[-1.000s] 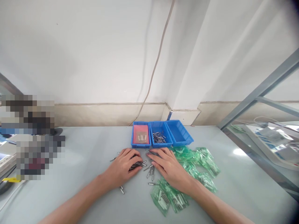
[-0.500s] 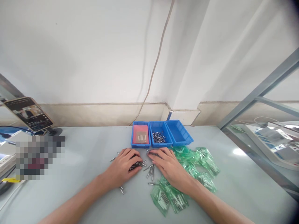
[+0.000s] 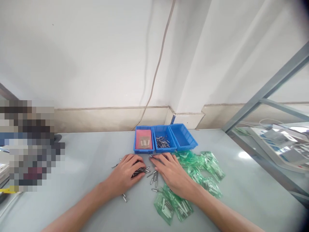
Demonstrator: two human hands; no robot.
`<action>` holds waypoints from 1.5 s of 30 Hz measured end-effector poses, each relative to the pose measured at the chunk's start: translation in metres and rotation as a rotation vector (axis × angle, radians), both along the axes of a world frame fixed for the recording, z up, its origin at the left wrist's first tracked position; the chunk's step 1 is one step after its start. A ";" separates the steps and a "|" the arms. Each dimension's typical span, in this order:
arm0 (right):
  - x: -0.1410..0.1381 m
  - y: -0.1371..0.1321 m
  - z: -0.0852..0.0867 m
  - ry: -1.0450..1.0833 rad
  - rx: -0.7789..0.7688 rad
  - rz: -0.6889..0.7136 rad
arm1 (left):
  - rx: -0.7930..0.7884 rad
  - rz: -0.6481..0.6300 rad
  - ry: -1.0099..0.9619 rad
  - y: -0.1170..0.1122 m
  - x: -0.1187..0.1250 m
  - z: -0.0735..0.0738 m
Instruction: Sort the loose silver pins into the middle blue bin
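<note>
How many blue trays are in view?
3, side by side: left tray holding a pink sheet, middle tray holding metal pins, right tray nearest the green bags.

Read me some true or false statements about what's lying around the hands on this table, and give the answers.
1. Three blue trays stand side by side on the table. True.
2. The middle tray is empty. False: it holds metal pins; the right tray is the bare one.
3. Loose pins lie on the table between the left hand and the right hand. True.
4. The green bags lie beside the left hand. False: they lie on the right hand's side.
</note>
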State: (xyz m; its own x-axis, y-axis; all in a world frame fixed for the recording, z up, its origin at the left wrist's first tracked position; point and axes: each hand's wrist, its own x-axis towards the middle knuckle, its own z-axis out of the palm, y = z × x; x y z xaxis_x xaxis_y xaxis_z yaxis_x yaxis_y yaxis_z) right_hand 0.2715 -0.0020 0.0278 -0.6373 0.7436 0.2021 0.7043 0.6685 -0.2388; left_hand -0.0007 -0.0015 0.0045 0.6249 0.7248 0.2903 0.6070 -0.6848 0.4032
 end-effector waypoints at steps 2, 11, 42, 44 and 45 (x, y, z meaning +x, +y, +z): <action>0.001 0.001 -0.002 0.012 0.006 0.003 | -0.003 0.001 0.001 0.000 0.000 0.000; 0.011 0.008 -0.022 0.170 0.042 -0.006 | 0.002 0.001 -0.007 -0.001 0.001 0.004; 0.009 0.013 0.010 1.203 -0.804 -0.302 | -0.004 0.000 -0.008 -0.001 0.001 0.004; 0.009 0.013 0.009 1.168 -0.774 -0.295 | 0.000 0.000 -0.008 -0.001 0.001 0.004; 0.009 0.014 0.008 1.139 -0.756 -0.297 | 0.001 0.000 -0.008 0.000 0.001 0.004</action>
State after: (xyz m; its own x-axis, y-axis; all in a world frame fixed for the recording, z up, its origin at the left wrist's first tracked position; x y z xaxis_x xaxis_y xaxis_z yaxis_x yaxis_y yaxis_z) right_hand 0.2807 0.0119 0.0358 -0.1979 0.9802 -0.0094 -0.0273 -0.0151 -0.9995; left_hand 0.0002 -0.0020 0.0086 0.6224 0.7248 0.2954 0.6040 -0.6849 0.4075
